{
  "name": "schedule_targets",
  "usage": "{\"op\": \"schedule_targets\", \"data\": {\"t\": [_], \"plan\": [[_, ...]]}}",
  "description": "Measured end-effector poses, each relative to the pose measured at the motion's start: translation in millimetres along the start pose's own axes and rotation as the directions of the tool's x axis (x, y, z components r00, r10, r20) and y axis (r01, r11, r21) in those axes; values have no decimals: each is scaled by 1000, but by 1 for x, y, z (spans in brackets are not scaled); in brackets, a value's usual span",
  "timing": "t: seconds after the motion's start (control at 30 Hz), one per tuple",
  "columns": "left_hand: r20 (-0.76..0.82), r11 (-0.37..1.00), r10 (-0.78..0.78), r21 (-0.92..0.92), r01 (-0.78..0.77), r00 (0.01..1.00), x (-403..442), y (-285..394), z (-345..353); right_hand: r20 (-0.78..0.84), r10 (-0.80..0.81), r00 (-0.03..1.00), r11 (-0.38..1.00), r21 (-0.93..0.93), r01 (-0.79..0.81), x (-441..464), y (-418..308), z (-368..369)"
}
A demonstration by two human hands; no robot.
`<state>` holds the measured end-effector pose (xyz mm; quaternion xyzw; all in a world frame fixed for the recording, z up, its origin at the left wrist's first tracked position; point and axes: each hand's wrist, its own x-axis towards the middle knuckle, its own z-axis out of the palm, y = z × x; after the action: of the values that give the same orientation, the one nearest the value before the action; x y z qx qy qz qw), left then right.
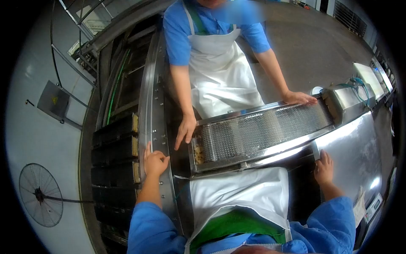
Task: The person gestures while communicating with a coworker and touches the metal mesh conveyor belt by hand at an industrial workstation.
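Observation:
My left hand [155, 163] rests on the long metal rail [149, 106] of the machine at left, index finger stretched out and the others partly bent, holding nothing. At the near left corner of a shiny metal table [353, 148], my right hand [324, 168] lies with its fingers on the surface by the edge. Between my hands and a person opposite runs a narrow conveyor with a wire mesh belt [262, 129]. Small pale yellowish pieces [198, 154] lie at its left end, too small to name.
A person in a white apron [222, 72] stands across the conveyor, one hand [299, 98] on its far rim, the other hand [186, 129] near its left end. Dark slats [114, 154] line the machine at left. A caged fan [40, 194] stands by the wall.

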<state>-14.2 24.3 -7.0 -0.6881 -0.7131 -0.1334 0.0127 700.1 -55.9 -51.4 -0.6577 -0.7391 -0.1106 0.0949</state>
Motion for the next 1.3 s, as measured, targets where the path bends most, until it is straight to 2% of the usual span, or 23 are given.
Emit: {"op": "schedule_targets", "data": {"t": [0.37, 0.43, 1.3], "plan": [[10, 1000, -10, 4, 10, 1000, 0, 1, -2, 14, -1, 1000, 1000, 22, 1, 1, -2, -6], [15, 1000, 0, 11, 0, 1000, 0, -1, -1, 52, 15, 999, 1000, -19, -14, 1, -3, -6], [18, 999, 9, 46, -10, 1000, -1, -2, 2, 35, -2, 999, 1000, -3, 2, 5, -6, -12]]}}
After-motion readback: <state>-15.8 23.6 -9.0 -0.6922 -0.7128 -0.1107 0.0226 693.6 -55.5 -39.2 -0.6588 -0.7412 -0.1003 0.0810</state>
